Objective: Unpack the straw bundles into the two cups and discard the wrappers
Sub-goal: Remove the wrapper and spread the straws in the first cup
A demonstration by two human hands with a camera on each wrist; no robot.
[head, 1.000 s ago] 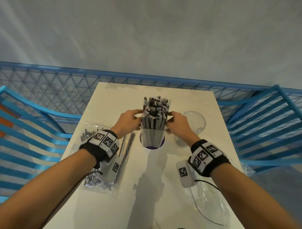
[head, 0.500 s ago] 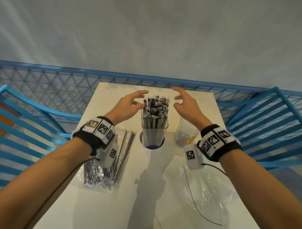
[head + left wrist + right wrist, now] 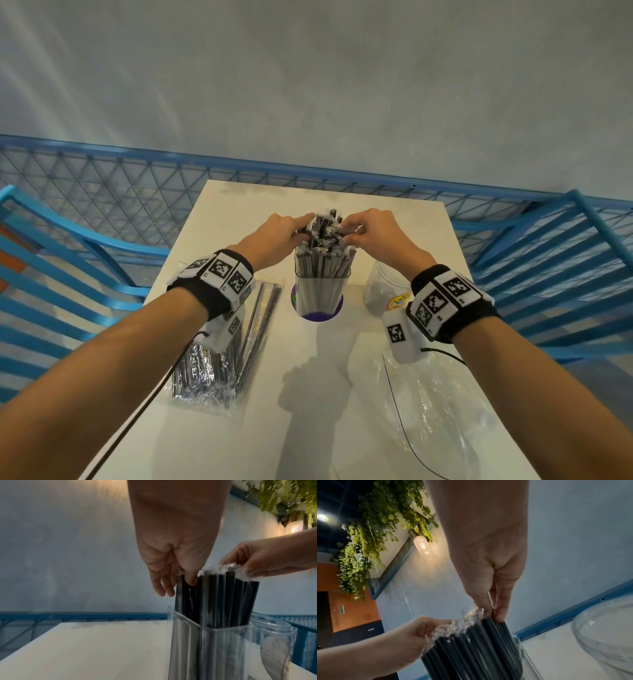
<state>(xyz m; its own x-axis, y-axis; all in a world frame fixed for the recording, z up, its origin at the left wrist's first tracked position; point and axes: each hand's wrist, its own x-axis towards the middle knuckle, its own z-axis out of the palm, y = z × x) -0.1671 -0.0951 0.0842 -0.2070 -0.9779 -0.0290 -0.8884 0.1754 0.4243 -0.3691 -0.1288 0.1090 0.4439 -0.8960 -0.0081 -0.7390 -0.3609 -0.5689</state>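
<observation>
A clear square cup stands mid-table, packed with black straws in crinkly clear sleeves. Both hands are at the straw tops. My left hand pinches the left edge of the straws: in the left wrist view its thumb sits among the tops and its fingers hang down outside them. My right hand pinches straw tops at the right edge between thumb and fingers. A round, clear second cup stands right of the square one, with no straws visible in it.
A wrapped straw bundle lies on the white table under my left wrist. A crumpled clear wrapper lies at the front right. Blue chairs flank the table, and a blue mesh railing runs behind it.
A second ago both hands held the straws near the cup rim. They then lifted away open, and have now come down and closed on the straw tops.
</observation>
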